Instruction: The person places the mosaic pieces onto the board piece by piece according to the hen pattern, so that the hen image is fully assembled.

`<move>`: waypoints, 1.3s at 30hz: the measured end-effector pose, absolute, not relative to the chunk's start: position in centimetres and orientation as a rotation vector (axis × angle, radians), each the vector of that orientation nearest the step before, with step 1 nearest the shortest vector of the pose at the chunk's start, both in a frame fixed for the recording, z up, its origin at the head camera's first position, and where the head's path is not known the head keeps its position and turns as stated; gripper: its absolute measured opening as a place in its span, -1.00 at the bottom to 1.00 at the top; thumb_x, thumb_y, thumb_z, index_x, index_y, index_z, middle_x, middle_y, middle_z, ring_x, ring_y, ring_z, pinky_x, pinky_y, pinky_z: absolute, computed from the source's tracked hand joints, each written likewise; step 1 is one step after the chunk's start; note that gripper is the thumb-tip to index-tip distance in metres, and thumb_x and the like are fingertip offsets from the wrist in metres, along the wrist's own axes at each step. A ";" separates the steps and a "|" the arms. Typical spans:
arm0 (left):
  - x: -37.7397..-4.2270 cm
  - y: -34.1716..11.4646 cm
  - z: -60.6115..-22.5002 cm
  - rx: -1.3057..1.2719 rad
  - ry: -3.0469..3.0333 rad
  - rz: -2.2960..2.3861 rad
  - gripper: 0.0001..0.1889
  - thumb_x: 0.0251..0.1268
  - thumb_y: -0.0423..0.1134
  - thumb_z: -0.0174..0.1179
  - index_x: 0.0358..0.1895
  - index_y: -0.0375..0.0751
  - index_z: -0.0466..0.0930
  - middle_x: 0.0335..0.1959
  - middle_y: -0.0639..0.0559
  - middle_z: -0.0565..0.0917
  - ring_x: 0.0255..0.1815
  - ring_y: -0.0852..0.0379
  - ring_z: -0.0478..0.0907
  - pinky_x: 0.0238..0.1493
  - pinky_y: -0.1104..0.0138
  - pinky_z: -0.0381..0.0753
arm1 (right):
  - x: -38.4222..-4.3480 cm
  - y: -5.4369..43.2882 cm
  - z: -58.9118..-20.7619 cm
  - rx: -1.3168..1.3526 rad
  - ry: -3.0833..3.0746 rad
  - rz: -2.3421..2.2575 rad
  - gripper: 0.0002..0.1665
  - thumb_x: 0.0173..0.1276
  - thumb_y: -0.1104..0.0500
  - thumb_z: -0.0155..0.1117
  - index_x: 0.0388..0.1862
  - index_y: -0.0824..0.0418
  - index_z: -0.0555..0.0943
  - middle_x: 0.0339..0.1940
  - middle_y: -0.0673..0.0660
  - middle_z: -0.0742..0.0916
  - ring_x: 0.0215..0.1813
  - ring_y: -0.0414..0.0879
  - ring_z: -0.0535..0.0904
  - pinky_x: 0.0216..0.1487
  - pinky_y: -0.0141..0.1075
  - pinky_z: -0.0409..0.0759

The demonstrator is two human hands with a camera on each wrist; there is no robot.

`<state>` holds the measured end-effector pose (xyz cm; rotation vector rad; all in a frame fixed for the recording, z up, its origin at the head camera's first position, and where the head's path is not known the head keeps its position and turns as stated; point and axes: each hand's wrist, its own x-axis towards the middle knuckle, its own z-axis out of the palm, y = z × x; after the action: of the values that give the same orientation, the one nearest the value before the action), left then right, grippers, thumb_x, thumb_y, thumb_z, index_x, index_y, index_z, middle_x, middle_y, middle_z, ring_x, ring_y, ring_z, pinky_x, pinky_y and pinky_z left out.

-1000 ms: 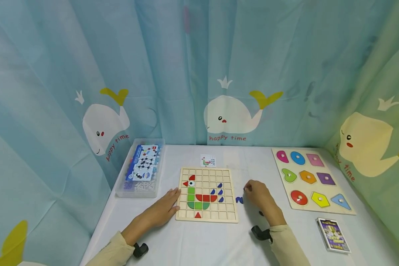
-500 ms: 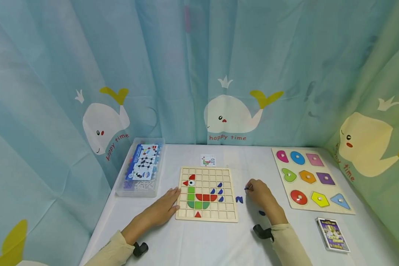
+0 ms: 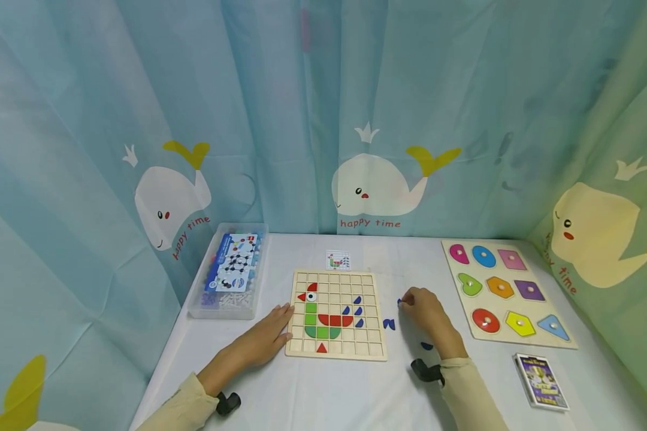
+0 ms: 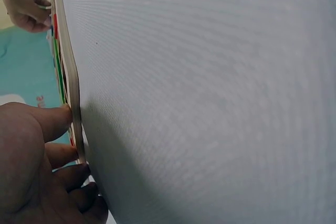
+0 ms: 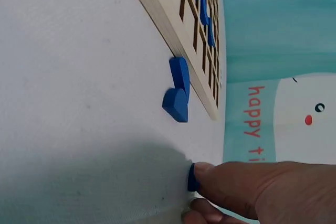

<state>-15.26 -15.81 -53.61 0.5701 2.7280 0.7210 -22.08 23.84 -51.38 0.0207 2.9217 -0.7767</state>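
A wooden grid board (image 3: 363, 350) lies on the table, with red, green and blue pieces set in it as a bird. My left hand (image 3: 264, 338) rests at the board's left edge; in the left wrist view, thumb and fingertips touch its side. Right of the board, my right hand (image 3: 428, 314) pinches a small blue piece (image 5: 192, 178) with a curved edge, close over the table. Two loose blue pieces (image 5: 176, 104) lie together between that hand and the board. Another blue piece (image 3: 426, 346) lies beside the right wrist.
Behind the board is a small pattern card (image 3: 338, 260) picturing a bird. A clear plastic box (image 3: 229, 272) of parts stands at the left. To the right are a shape-puzzle board (image 3: 487, 284) and a boxed card deck (image 3: 541, 382). A whale-print curtain (image 3: 280, 120) surrounds the table.
My right hand has shifted slightly away from me, and the blue piece has turned in its fingertips. The left hand stays at the board's edge.
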 end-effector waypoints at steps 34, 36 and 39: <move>-15.2 -15.8 -53.5 0.561 2.719 0.707 -0.32 0.72 -0.05 0.00 0.71 -0.25 0.07 0.73 -0.16 0.10 0.75 -0.19 -0.01 0.68 -0.08 0.14 | -22.4 17.5 -52.1 -0.078 2.895 -0.933 -0.89 0.49 0.26 0.39 -0.17 0.31 0.65 -0.27 0.16 0.70 -0.27 -0.03 0.59 -0.30 -0.21 0.63; -15.2 -15.8 -53.5 0.565 2.720 0.706 -0.32 0.72 -0.05 0.00 0.70 -0.24 0.07 0.73 -0.16 0.10 0.75 -0.19 -0.01 0.68 -0.08 0.15 | -22.4 17.4 -52.0 -0.074 2.895 -0.917 -0.90 0.48 0.27 0.39 -0.18 0.30 0.65 -0.29 0.15 0.70 -0.28 -0.03 0.57 -0.31 -0.22 0.61; -15.3 -15.8 -53.5 0.561 2.719 0.706 -0.32 0.72 -0.05 0.00 0.71 -0.24 0.07 0.73 -0.16 0.10 0.75 -0.19 -0.01 0.68 -0.09 0.15 | -22.3 17.3 -51.9 -0.082 2.910 -0.863 -0.91 0.49 0.28 0.38 -0.19 0.29 0.64 -0.33 0.14 0.68 -0.31 -0.04 0.56 -0.35 -0.24 0.59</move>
<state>-15.25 -15.80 -53.49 0.5614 2.7187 0.7062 -22.34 17.33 -51.93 -0.0821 2.9100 -0.8632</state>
